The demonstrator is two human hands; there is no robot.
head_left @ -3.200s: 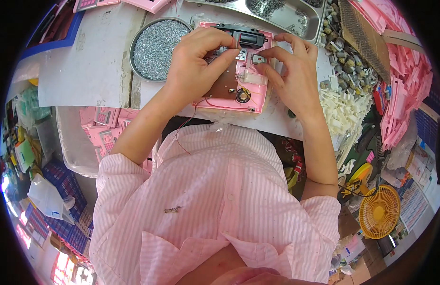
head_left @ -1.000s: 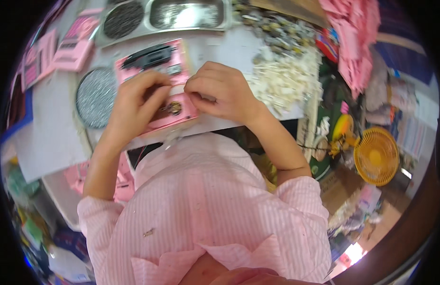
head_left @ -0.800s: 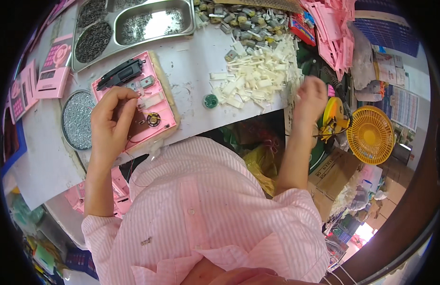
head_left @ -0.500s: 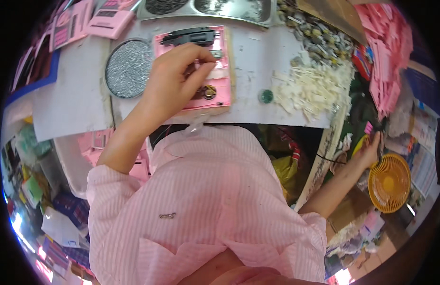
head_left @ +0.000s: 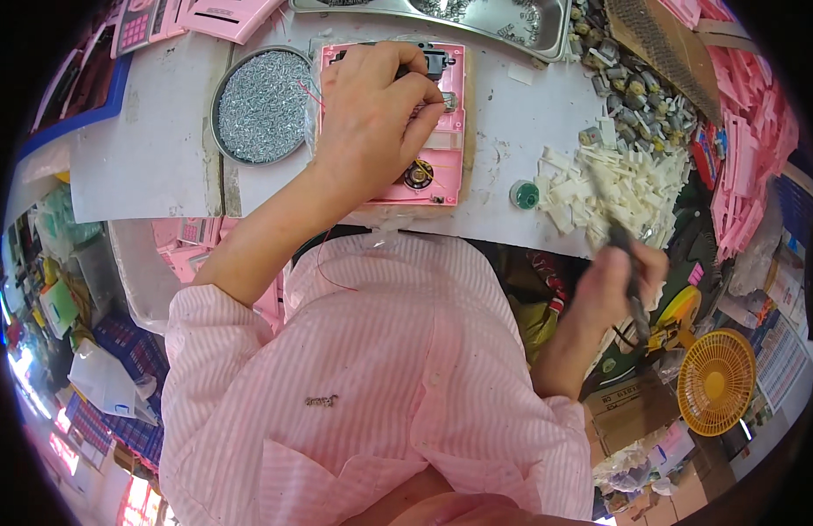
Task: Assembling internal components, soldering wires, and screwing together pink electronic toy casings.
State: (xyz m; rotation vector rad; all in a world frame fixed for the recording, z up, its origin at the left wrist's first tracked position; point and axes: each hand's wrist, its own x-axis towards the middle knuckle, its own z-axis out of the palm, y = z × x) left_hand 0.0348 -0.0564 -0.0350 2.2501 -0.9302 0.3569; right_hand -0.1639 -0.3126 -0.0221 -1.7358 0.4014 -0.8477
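Note:
A pink plastic housing (head_left: 452,167) lies on the table in front of me. It carries a black module (head_left: 437,61) at the far side and a small round speaker (head_left: 419,174) with a yellow wire at the near side. My left hand (head_left: 367,127) rests over the housing, thumb and fingers pinched together; what they grip is hidden. Right of my body, my right hand (head_left: 604,285) is closed around the dark handle of a soldering iron (head_left: 633,272). Its shaft is motion-blurred and points away over the white plastic pieces (head_left: 613,188).
Left of the housing stands a round dish of small metal screws (head_left: 262,105). A small green pot (head_left: 525,195) sits beside the white pieces. Small motors (head_left: 639,105) are heaped behind them, with a metal tray (head_left: 538,44) at the back. A yellow fan-like grille (head_left: 716,381) is at right.
My right hand has come up and inward from the far right side, now with the soldering iron in it. My left hand stays over the housing, its pinch little changed. The view has shifted slightly.

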